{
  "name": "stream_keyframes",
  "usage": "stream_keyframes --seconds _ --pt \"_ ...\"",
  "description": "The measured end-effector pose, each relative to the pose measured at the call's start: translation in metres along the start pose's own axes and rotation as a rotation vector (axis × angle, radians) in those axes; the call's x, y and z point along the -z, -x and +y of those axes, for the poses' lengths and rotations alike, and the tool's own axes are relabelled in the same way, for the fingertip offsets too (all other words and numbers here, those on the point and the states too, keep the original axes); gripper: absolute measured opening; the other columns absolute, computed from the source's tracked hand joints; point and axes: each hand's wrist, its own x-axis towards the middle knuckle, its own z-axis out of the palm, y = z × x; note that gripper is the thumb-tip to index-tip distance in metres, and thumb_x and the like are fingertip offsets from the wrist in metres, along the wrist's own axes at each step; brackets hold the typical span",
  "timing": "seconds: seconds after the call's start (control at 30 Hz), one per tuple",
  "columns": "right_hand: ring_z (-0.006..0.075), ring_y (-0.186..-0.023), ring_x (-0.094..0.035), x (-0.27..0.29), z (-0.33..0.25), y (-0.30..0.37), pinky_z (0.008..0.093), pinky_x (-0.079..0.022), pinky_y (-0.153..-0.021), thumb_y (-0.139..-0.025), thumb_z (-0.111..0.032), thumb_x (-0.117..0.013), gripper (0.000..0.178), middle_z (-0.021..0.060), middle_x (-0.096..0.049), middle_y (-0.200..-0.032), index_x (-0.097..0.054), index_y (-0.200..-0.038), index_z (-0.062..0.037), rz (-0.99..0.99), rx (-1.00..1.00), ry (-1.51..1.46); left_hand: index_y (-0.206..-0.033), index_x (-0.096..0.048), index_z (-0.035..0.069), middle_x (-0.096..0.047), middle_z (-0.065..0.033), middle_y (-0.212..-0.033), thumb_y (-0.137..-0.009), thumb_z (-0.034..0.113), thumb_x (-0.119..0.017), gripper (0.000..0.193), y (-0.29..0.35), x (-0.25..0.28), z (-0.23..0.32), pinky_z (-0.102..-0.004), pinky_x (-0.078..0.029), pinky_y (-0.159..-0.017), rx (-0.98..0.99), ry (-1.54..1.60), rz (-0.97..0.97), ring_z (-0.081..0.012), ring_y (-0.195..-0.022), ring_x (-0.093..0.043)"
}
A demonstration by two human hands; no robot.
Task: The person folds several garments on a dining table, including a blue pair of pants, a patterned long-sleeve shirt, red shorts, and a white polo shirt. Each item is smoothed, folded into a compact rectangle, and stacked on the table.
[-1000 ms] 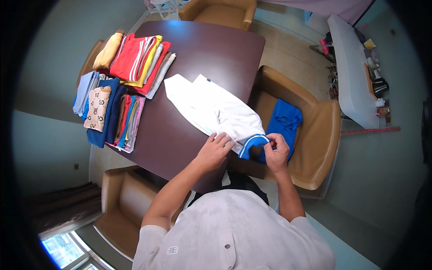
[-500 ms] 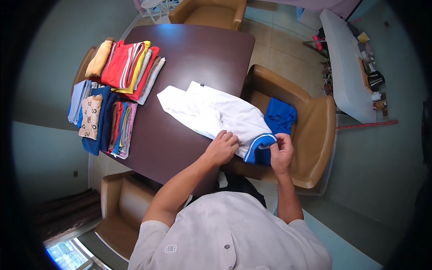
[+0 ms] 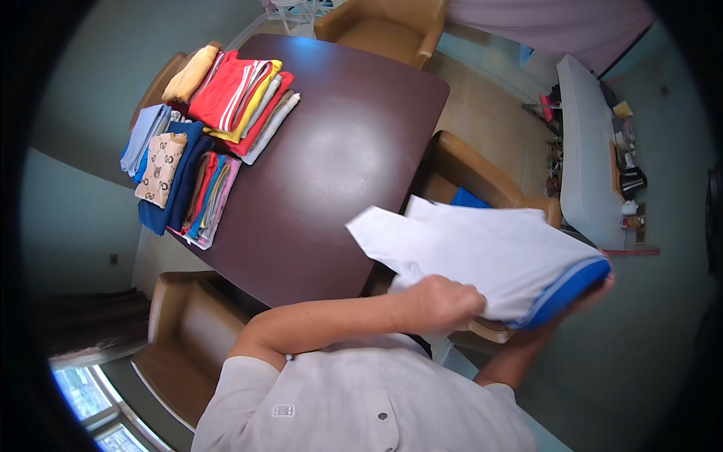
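Now the left hand is closing its grip on the near edge of a white folded shirt with a blue hem band, lifting it clear of the dark brown wooden table and over a tan leather armchair. Mostly hidden under the blue band, the right hand is supporting the shirt; its grip cannot be told. Well apart, stacks of folded colourful clothes are lying along the table's far left edge.
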Motion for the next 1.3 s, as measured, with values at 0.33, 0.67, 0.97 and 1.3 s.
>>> stream_keyframes --seconds 0.33,0.67,0.97,1.3 --pt "0.0187 -0.105 -0.06 -0.085 0.029 -0.032 0.0326 -0.049 -0.096 -0.111 -0.025 -0.052 0.028 0.0112 -0.061 -0.115 -0.055 -0.121 0.0012 -0.326 0.319 0.435 -0.097 -0.068 0.004 -0.067 -0.013 -0.081 -0.086 0.018 -0.076 0.019 0.015 0.003 -0.028 -0.0431 -0.055 -0.064 0.45 -0.117 -0.169 -0.0343 -0.071 -0.068" --pt "0.0381 -0.094 -0.072 -0.264 0.094 0.027 0.0423 -0.058 -0.083 -0.098 -0.003 -0.063 0.019 0.0206 -0.072 -0.105 -0.064 -0.117 -0.0021 -0.679 0.602 0.37 -0.105 -0.071 0.002 -0.073 -0.0116 -0.086 -0.098 0.024 -0.07 0.024 0.104 0.055 -0.054 -0.0351 -0.053 -0.072 1.002 0.211 0.259 -0.0187 -0.079 -0.069" --pt "0.032 -0.115 -0.06 -0.507 0.15 0.16 0.0447 -0.047 -0.095 -0.087 -0.014 -0.067 0.021 0.0122 -0.063 -0.123 -0.069 -0.107 -0.0094 -1.078 0.85 0.437 -0.088 -0.074 0.001 -0.074 -0.0186 -0.083 -0.091 0.039 -0.074 0.038 0.23 0.18 -0.13 -0.0423 -0.056 -0.074 1.466 -0.661 0.687 -0.0326 -0.077 -0.073" --pt "0.044 -0.14 -0.04 -0.319 0.141 0.322 0.0604 -0.029 -0.115 -0.09 -0.021 -0.072 0.052 0.0259 -0.045 -0.149 -0.057 -0.135 -0.0005 -1.484 0.417 0.464 -0.113 -0.069 0.003 -0.069 -0.015 -0.107 -0.083 0.049 -0.079 0.055 0.291 0.164 -0.082 -0.0451 -0.057 -0.084 1.613 -0.752 0.497 -0.0344 -0.095 -0.07"
